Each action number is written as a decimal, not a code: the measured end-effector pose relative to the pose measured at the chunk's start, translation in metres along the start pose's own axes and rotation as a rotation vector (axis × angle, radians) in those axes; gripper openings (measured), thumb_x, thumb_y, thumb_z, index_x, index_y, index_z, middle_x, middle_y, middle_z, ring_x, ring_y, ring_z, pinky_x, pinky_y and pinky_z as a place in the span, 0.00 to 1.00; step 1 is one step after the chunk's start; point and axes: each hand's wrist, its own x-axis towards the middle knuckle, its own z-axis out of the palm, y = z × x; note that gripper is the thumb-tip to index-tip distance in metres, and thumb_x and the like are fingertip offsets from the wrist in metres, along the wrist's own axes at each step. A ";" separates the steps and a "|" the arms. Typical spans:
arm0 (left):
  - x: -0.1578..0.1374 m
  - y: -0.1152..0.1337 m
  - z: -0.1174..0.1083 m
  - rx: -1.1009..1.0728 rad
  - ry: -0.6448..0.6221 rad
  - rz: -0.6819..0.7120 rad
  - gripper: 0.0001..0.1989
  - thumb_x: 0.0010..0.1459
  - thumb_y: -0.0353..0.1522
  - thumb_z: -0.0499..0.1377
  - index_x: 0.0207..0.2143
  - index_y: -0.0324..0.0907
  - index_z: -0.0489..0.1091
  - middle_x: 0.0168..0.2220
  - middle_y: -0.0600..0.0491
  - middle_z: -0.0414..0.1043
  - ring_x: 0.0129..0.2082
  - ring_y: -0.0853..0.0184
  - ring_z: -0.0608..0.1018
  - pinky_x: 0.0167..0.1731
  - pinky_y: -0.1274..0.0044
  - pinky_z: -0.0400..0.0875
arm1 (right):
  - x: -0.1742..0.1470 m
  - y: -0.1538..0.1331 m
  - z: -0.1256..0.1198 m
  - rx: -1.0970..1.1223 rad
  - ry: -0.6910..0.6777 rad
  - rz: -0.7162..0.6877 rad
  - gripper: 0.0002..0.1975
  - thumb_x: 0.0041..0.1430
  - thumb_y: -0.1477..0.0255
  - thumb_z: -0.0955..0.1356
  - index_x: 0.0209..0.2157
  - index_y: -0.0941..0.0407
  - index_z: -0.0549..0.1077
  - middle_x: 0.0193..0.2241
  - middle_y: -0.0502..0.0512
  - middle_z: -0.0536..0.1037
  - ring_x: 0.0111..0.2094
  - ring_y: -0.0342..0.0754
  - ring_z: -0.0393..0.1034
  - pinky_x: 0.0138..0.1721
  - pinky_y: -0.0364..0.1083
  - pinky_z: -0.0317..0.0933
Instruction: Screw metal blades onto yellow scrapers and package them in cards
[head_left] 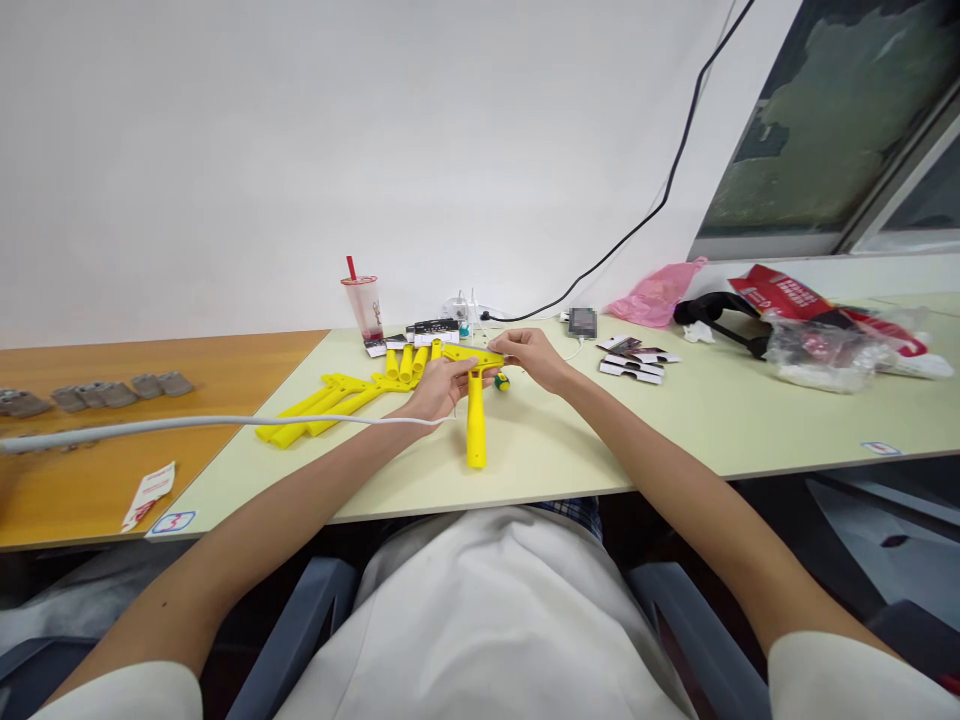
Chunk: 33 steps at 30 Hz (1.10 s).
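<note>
My left hand (439, 388) is closed on a yellow T-shaped scraper (476, 420), gripping its head while the handle points down toward me over the table. The fingertips of my right hand (531, 355) are pinched together at the right end of the scraper's head; whatever small thing may be between them is hidden. Just beneath that spot lies a green and yellow handle (502, 381), probably a screwdriver's, partly covered. More yellow scrapers (330, 405) lie in a pile left of my left hand, some with their handle ends toward me.
A cup with a red straw (364, 308) stands behind the pile. Dark and white cards (634, 358) and a small screen device (582, 322) lie to the right. Further right are a pink bag (656, 295) and clear plastic packaging (825, 355). A white cable (225, 422) crosses at left.
</note>
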 end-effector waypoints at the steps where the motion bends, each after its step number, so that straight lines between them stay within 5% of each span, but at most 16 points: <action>1: 0.000 0.000 0.000 -0.002 0.004 0.000 0.06 0.65 0.23 0.67 0.44 0.29 0.84 0.47 0.33 0.88 0.47 0.52 0.91 0.60 0.62 0.84 | 0.000 0.000 0.000 -0.002 0.002 -0.003 0.20 0.48 0.55 0.83 0.25 0.56 0.80 0.29 0.50 0.79 0.35 0.45 0.73 0.43 0.46 0.72; 24: 0.000 0.003 0.002 -0.007 -0.039 0.057 0.09 0.64 0.25 0.71 0.46 0.33 0.82 0.48 0.39 0.88 0.50 0.54 0.90 0.61 0.63 0.83 | -0.005 -0.009 0.005 0.084 -0.086 -0.025 0.26 0.45 0.49 0.87 0.31 0.55 0.85 0.33 0.52 0.83 0.35 0.47 0.77 0.46 0.52 0.79; 33: -0.013 0.017 0.015 -0.011 -0.096 0.192 0.29 0.56 0.30 0.80 0.58 0.40 0.78 0.50 0.45 0.87 0.57 0.49 0.88 0.66 0.58 0.80 | -0.015 -0.036 0.004 0.198 -0.093 -0.136 0.23 0.44 0.55 0.87 0.24 0.54 0.78 0.40 0.54 0.83 0.43 0.51 0.77 0.45 0.50 0.73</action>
